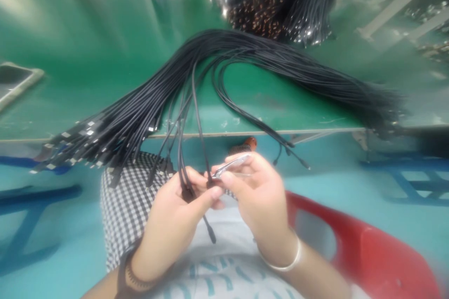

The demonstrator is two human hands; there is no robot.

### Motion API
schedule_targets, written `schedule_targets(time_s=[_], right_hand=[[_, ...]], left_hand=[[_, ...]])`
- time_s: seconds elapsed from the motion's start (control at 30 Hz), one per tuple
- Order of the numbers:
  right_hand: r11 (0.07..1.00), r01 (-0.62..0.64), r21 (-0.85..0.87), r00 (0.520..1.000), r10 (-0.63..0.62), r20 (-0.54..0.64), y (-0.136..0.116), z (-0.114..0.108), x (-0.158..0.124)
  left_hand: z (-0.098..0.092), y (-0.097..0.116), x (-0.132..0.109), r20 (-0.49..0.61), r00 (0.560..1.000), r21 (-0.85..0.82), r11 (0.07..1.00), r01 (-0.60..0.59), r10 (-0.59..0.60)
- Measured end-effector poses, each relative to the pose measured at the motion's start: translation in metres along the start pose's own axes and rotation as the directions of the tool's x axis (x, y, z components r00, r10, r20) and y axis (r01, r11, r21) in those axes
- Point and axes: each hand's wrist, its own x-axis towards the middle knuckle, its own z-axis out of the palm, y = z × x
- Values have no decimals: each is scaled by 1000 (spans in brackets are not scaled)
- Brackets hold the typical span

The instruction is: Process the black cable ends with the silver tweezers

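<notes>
My left hand [175, 215] is closed around a few black cables [196, 103], pinching one connector end [209, 183] between thumb and fingers. Another connector [212, 236] hangs below that palm. In my right hand [261, 191] is a small silver metal tool [233, 164], slim like tweezers or snips; I cannot tell which. Its tip is at the pinched connector, and blur hides whether they touch. Beyond both hands a thick bundle of black cables [224, 39] arches over the green table [105, 46], its connector ends [91, 145] fanned past the front edge at left.
More cables with shiny ends [266, 4] are heaped at the back. A framed flat object [21, 81] lies at far left. A red chair [368, 247] is at my right, with blue stools [31, 215] at the sides. Checked cloth [122, 215] covers my lap at left.
</notes>
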Motion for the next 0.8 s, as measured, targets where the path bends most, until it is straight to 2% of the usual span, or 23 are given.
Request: schedule_targets(time_s=[0.2, 0.47, 0.6, 0.7, 0.8], right_hand=[[999, 30, -30, 1000, -30, -1, -1, 2, 0], [996, 61, -65, 997, -63, -44, -1, 4, -1], [1000, 5, -2, 997, -5, -81, 2, 1, 1], [995, -25, 97, 1000, 26, -12, 5, -4, 5], [987, -13, 158, 991, -8, 132, 3, -8, 6]], left_hand=[[5, 2, -1, -95, 995, -6, 1000, -5, 4], [7, 1, -2, -96, 995, -29, 1000, 11, -13], [8, -1, -1, -81, 996, -80, 996, 41, -47], [9, -2, 1, -75, 996, -97, 994, 49, -57], [8, -2, 3, -49, 996, -54, 996, 68, -70]])
